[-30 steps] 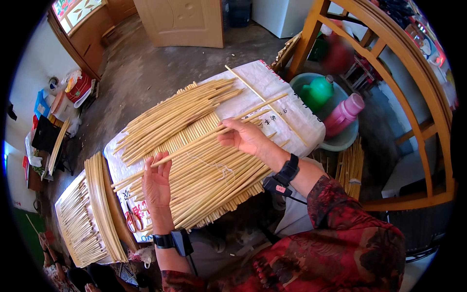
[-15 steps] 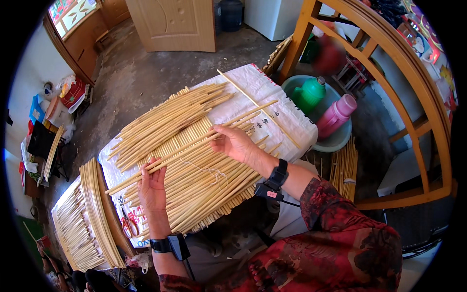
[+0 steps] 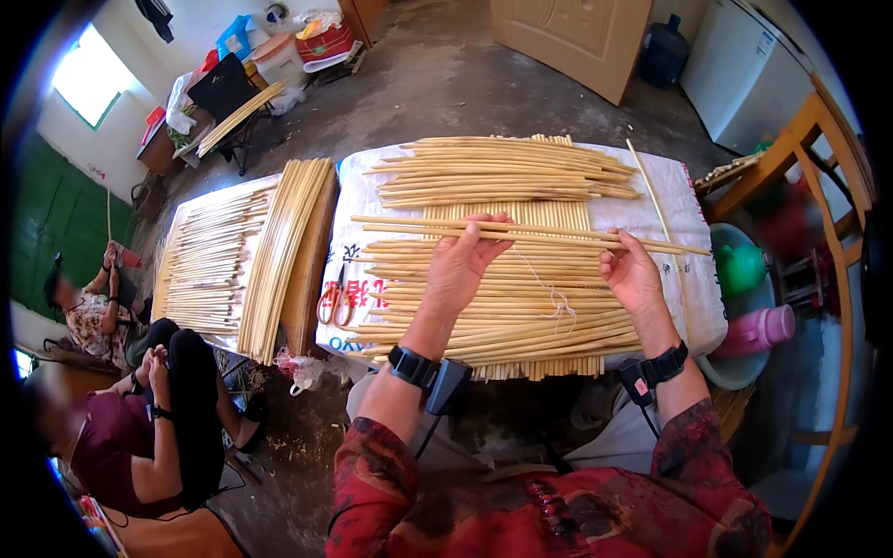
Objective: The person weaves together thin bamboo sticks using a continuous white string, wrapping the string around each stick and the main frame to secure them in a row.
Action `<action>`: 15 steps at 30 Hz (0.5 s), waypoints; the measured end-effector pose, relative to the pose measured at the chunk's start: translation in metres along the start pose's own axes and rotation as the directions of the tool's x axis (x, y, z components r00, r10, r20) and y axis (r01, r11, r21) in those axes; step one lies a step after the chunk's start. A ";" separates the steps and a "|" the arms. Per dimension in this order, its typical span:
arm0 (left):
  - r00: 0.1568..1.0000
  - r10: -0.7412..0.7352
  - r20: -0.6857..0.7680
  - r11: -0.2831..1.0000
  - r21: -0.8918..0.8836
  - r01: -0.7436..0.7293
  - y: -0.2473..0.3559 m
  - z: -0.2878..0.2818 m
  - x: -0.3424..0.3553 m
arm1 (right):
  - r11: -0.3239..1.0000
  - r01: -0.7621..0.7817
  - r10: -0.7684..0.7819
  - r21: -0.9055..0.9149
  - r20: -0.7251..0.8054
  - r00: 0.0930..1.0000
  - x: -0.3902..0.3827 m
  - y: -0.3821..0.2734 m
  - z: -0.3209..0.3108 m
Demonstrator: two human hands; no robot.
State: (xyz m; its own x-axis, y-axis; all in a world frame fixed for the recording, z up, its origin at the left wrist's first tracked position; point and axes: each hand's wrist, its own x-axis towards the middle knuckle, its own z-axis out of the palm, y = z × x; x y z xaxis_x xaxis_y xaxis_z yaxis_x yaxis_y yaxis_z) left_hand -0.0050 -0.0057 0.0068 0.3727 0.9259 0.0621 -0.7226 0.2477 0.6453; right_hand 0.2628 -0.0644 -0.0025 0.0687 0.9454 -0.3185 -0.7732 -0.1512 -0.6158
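Observation:
My left hand (image 3: 462, 265) and my right hand (image 3: 631, 275) both grip a pair of long pale bamboo sticks (image 3: 549, 232) and hold them crosswise over a mat of bamboo sticks (image 3: 521, 307) laid side by side on a white woven sack (image 3: 670, 200). A loose bundle of the same sticks (image 3: 502, 172) lies at the far side of the sack. Thin string (image 3: 555, 299) trails over the mat between my hands. Red-handled scissors (image 3: 330, 302) rest on the sack to the left of my left hand.
A second mat and a curved bundle of sticks (image 3: 270, 251) lie to the left. Two people sit at the lower left (image 3: 139, 409). A green basin with a green bottle (image 3: 744, 270) and a pink flask (image 3: 763, 330) stand to the right, beside a wooden frame (image 3: 837, 242).
The view has swung so the mat now lies straight across. Both hands have closed on the pair of sticks; before, the right hand lay flat on the mat and the left held one stick.

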 end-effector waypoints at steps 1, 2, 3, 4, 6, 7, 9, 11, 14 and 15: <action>1.000 -0.014 0.003 1.000 -0.002 0.014 0.000 0.000 -0.001 | 1.000 -0.014 0.014 -0.005 0.008 1.000 -0.001 0.002 0.004; 0.999 -0.033 0.012 0.999 -0.011 0.033 -0.003 0.003 -0.002 | 1.000 -0.021 0.021 -0.012 0.010 1.000 -0.003 0.002 0.006; 0.998 -0.053 0.021 0.998 -0.018 0.053 -0.004 0.005 -0.002 | 0.999 -0.028 0.028 -0.018 0.011 1.000 -0.004 0.003 0.007; 0.997 -0.066 0.025 0.998 -0.014 0.067 -0.007 0.003 -0.003 | 0.999 -0.034 0.034 -0.012 0.016 0.999 -0.004 0.005 0.008; 0.997 -0.069 0.029 0.998 -0.009 0.069 -0.011 0.004 -0.001 | 0.999 -0.045 0.045 -0.002 0.017 0.999 -0.003 0.008 0.008; 0.997 -0.070 0.031 0.997 -0.006 0.070 -0.013 0.004 -0.001 | 0.999 -0.037 0.037 -0.005 0.015 0.999 -0.003 0.009 0.007; 0.997 -0.070 0.015 0.997 -0.014 0.070 -0.015 0.004 0.000 | 1.000 -0.021 0.021 -0.012 0.014 1.000 -0.002 0.008 0.005; 0.997 -0.077 0.006 0.997 -0.019 0.077 -0.016 0.004 0.000 | 1.000 -0.012 0.013 -0.021 0.027 1.000 -0.001 0.009 0.004; 0.995 -0.093 -0.019 0.996 -0.010 0.093 -0.019 0.006 0.002 | 1.000 -0.008 0.009 -0.023 0.040 0.999 -0.002 0.012 0.009; 0.995 -0.095 -0.041 0.996 0.000 0.095 -0.019 0.003 0.003 | 1.000 -0.011 0.012 -0.022 0.044 0.999 -0.003 0.014 0.011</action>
State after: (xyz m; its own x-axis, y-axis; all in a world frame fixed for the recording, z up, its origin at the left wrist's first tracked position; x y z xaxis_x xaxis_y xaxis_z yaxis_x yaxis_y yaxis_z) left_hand 0.0115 -0.0090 -0.0026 0.4149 0.9093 -0.0308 -0.6839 0.3341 0.6486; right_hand 0.2448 -0.0658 -0.0020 0.0316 0.9553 -0.2939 -0.7600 -0.1680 -0.6278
